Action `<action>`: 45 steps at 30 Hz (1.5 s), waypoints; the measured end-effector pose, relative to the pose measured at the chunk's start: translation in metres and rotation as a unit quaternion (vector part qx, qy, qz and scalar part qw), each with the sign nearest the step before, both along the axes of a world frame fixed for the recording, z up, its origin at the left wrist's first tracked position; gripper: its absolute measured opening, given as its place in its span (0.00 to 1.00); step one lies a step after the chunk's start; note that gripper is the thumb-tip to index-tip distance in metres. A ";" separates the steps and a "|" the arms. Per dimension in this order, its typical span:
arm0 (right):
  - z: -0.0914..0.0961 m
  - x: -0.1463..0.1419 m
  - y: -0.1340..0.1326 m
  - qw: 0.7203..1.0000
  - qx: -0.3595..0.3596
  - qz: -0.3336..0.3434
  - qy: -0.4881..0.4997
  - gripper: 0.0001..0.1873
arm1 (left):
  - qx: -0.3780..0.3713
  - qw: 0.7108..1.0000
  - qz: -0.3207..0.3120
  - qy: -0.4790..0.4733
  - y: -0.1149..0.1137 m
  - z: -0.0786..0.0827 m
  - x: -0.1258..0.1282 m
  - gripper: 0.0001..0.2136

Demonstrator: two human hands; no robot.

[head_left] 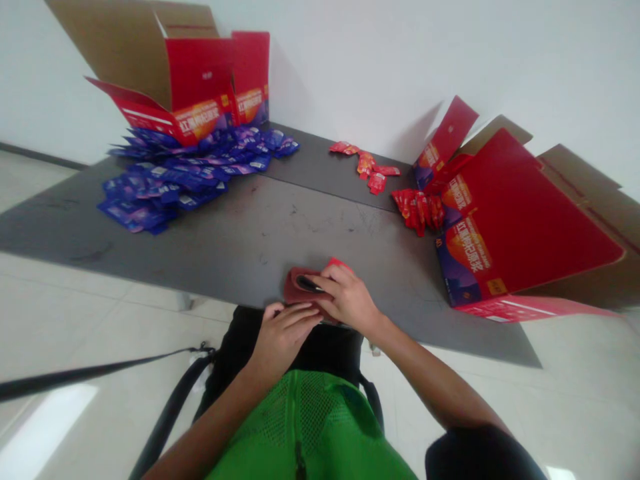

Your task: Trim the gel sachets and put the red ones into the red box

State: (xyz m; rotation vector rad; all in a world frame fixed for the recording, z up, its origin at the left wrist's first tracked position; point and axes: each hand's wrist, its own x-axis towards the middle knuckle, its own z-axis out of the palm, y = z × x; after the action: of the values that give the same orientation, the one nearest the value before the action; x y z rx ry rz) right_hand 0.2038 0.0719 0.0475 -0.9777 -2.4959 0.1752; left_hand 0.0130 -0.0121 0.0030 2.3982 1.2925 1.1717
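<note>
At the table's near edge I hold a small reddish-brown pouch (pixel 295 288) with a dark opening on top. My left hand (pixel 290 327) grips its near side, fingers bent along the edge. My right hand (pixel 347 293) is closed on the pouch's right side, with fingertips at the opening. Just beyond the right knuckles a bit of a red packet (pixel 340 263) shows; whether the right hand holds it too I cannot tell. The pouch's underside and the thumbs are partly hidden.
On the grey table (pixel 310 220), many blue-purple sachets (pixel 175 173) are heaped at the left before an open red carton (pixel 200 80). Red sachets (pixel 420 210) lie at the right beside another open red carton (pixel 525 227); several more red sachets (pixel 367 163) lie near the wall.
</note>
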 end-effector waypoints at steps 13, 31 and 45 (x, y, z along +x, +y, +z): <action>0.009 -0.001 -0.002 1.000 0.006 0.014 -0.004 0.19 | 0.017 1.000 0.005 -0.014 0.002 -0.001 0.000 0.08; 0.001 0.016 0.018 0.999 -0.004 -0.033 0.002 0.19 | 0.015 1.000 -0.020 -0.008 0.004 -0.004 -0.003 0.08; 0.003 0.014 0.014 1.000 -0.013 -0.020 -0.003 0.20 | 0.005 1.000 -0.014 -0.015 0.004 -0.003 -0.002 0.08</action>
State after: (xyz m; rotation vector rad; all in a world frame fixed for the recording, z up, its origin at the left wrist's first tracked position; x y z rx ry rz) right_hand 0.2180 0.0864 0.0506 -1.0385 -2.4829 0.1925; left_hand 0.0107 -0.0083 -0.0005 2.3870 1.2435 1.2053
